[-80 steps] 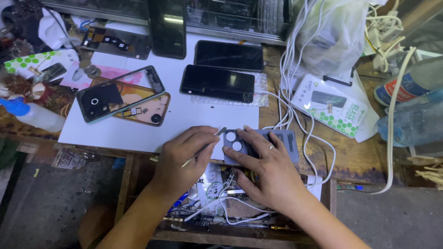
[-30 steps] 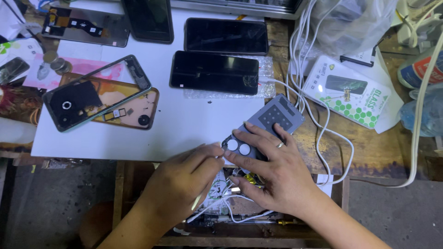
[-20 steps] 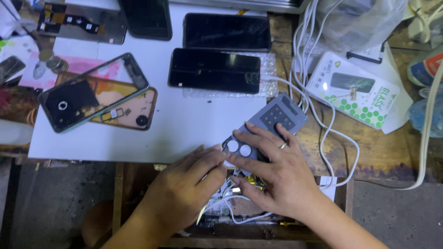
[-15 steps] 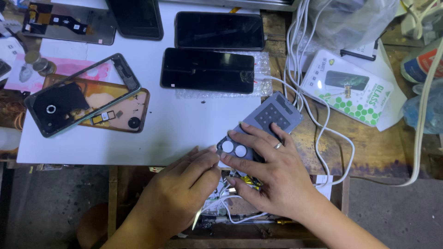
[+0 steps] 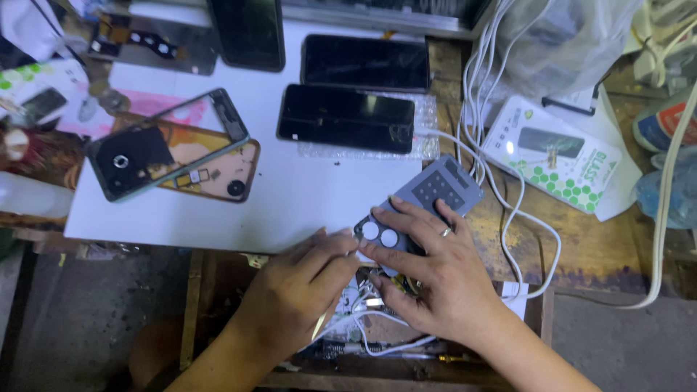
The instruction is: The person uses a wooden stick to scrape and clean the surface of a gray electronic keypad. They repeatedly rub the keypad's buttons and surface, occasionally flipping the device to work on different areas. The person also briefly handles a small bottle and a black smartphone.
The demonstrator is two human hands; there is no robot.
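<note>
A grey box-shaped device [image 5: 435,192] with two white round buttons [image 5: 380,234] lies tilted at the front edge of the white mat [image 5: 305,203]. My right hand [image 5: 435,279] grips its near end, with the fingers spread over the body and a ring on one finger. My left hand [image 5: 298,290] is beside it, fingertips touching the device's left end by the buttons. It holds a thin metal tool [image 5: 318,328] tucked under the palm. White cables [image 5: 508,218] run from the device's far side.
Three dark phones [image 5: 347,117] [image 5: 365,62] [image 5: 247,33], a phone frame [image 5: 167,149] and an orange back housing [image 5: 232,170] lie on the mat. A white-and-green box [image 5: 555,156] and a plastic bag [image 5: 566,36] are on the right. An open drawer of cables [image 5: 377,337] sits under my hands.
The grey device has turned from square to the table edge to a diagonal. The tool tip that pointed at it is now tucked under my left palm. Both hands stay on the device.
</note>
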